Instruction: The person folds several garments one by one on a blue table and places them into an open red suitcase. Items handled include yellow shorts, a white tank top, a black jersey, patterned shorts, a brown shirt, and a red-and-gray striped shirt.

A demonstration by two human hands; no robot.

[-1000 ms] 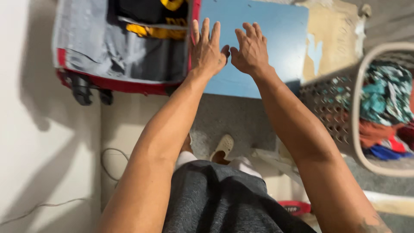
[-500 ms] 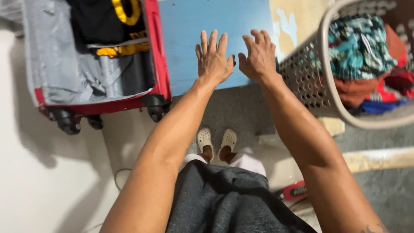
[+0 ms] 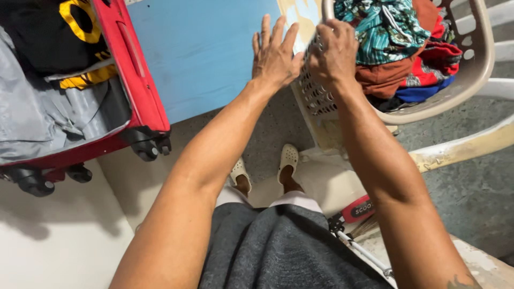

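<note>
- Laundry basket (image 3: 471,80) (cream plastic, perforated wall) is sitting at upper right of the head view, tilted so its opening is facing the camera.
- Right hand (image 3: 333,53) is curling over the near rim of the basket, fingers wrapped on the edge – grasping the rim.
- Left hand (image 3: 274,53) is hovering flat, fingers spread and straight, gripping nothing; its thumb side is lying just beside the right hand and the basket wall (cannot tell if it is actually touching the wall).
- Clothes are piling inside the basket: a teal patterned garment (image 3: 385,27) on top, a rust-orange piece (image 3: 383,80) below it, red patterned fabric (image 3: 433,61) to its right, a blue piece (image 3: 423,92) at the bottom edge.
- Blue board (image 3: 198,48) is lying flat on the floor between the basket and the suitcase; the left hand is hanging over its right edge.
- Red suitcase (image 3: 136,69) is lying open at upper left, wheels pointing toward the person, grey lining showing; a black garment with yellow print (image 3: 53,37) is sitting inside.
- Person is standing on grey concrete floor (image 3: 471,198), feet in cream clogs (image 3: 288,160) directly below the hands, grey shorts (image 3: 278,251) filling the bottom centre.
</note>
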